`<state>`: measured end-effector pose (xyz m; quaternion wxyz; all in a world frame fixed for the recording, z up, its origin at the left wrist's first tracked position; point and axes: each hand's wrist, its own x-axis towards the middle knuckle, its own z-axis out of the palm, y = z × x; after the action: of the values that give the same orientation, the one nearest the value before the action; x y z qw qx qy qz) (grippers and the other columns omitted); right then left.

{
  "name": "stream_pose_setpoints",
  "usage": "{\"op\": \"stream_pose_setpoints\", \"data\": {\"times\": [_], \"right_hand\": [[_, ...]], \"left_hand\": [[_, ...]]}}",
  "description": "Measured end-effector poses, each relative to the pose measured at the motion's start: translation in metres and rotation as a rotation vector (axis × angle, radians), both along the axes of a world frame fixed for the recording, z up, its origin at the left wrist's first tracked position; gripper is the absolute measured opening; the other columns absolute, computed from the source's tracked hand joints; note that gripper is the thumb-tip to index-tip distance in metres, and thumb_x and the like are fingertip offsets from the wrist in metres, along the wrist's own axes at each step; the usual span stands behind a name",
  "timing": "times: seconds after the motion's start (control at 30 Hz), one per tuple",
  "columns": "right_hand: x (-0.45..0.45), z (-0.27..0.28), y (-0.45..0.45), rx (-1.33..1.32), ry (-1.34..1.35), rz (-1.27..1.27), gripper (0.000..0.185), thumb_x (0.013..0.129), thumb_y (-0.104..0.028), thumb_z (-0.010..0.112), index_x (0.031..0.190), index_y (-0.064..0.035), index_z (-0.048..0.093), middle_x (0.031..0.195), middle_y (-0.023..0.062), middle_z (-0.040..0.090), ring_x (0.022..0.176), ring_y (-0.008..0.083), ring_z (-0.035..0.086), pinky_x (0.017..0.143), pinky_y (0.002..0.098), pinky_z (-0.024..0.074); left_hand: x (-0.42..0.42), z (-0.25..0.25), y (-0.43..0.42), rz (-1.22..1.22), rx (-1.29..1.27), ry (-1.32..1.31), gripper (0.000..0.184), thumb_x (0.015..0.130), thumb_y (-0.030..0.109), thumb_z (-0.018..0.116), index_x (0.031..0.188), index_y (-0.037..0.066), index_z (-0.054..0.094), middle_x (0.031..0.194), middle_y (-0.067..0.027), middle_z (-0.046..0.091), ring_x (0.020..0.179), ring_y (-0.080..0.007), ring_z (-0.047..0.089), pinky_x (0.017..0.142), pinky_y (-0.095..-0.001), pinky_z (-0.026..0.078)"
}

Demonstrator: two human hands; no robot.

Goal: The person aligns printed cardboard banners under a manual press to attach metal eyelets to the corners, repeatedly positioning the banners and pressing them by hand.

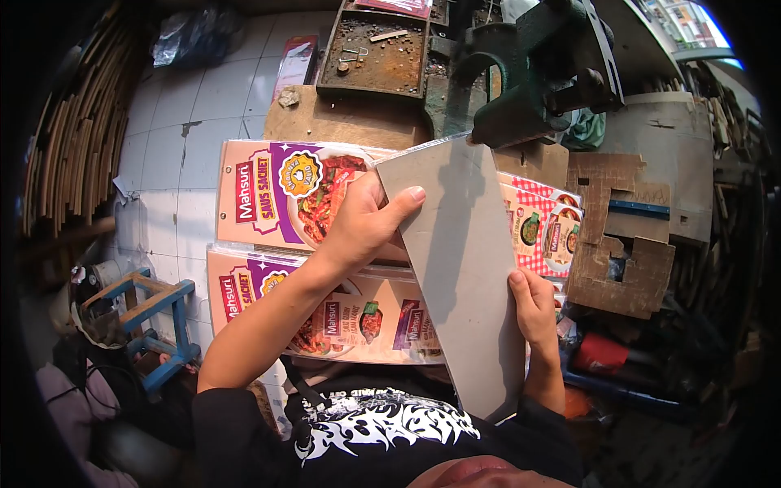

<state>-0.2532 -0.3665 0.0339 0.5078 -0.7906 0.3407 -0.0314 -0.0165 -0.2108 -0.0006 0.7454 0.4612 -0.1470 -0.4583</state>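
A long, plain grey board (pixel 455 236) slants across the middle of the head view, its lower end close to my shirt. My left hand (pixel 370 220) grips its left edge, thumb on the grey face and fingers hidden beneath. On the opposite edge my right hand (pixel 534 305) holds it the same way, thumb on top. The board's far end lies just under the head of a dark green press (pixel 521 77); whether they touch I cannot tell. Below the board are printed Mahsuri sauce signs (pixel 272 195), some with small holes at the left end.
A dirty metal tray (pixel 382 57) with small metal bits sits beyond the signs. Torn cardboard (pixel 622 236) stands at right. A blue stool frame (pixel 159 317) is at lower left, and stacked wooden strips (pixel 85 130) lean at far left. White tiles (pixel 175 114) cover the floor.
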Motion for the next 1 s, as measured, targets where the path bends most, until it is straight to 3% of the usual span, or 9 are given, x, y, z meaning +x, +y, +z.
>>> {"op": "stream_pose_setpoints", "data": {"times": [0.4,0.5,0.77,1.0], "right_hand": [[-0.0039,-0.0059,-0.0020,0.004,0.002,-0.031,0.042,0.100,-0.026,0.047,0.067,-0.0007,0.045,0.055,-0.0047,0.032,0.055,0.0045,0.028,0.047,0.0274,0.0223],[-0.0036,-0.0030,-0.0031,0.018,0.019,-0.027,0.042,0.100,-0.026,0.046,0.066,-0.0016,0.043,0.056,-0.0053,0.032,0.056,0.0044,0.028,0.048,0.0270,0.0219],[-0.0023,-0.0020,-0.0037,0.016,0.043,-0.012,0.042,0.101,-0.027,0.046,0.067,-0.0033,0.042,0.060,-0.0074,0.032,0.059,0.0040,0.027,0.050,0.0257,0.0215],[-0.0027,-0.0015,-0.0030,0.018,0.023,-0.003,0.043,0.101,-0.027,0.046,0.066,-0.0039,0.041,0.060,-0.0079,0.033,0.059,0.0037,0.027,0.050,0.0255,0.0214]], "left_hand": [[0.0012,-0.0002,0.0003,-0.003,-0.005,-0.049,0.031,0.094,0.018,0.056,0.115,-0.005,0.052,0.095,-0.0089,0.065,0.080,-0.0113,0.063,0.064,-0.0235,0.053],[0.0031,0.0013,0.0004,-0.024,0.028,-0.085,0.031,0.094,0.017,0.057,0.114,-0.007,0.053,0.099,-0.0111,0.065,0.085,-0.0142,0.065,0.071,-0.0275,0.055],[0.0045,0.0064,0.0010,-0.049,0.026,-0.081,0.031,0.095,0.021,0.056,0.114,-0.003,0.054,0.093,-0.0076,0.065,0.078,-0.0113,0.064,0.059,-0.0237,0.054],[0.0024,0.0060,-0.0003,0.001,0.001,-0.123,0.032,0.094,0.021,0.057,0.114,-0.004,0.055,0.094,-0.0074,0.065,0.077,-0.0110,0.064,0.060,-0.0237,0.054]]}}
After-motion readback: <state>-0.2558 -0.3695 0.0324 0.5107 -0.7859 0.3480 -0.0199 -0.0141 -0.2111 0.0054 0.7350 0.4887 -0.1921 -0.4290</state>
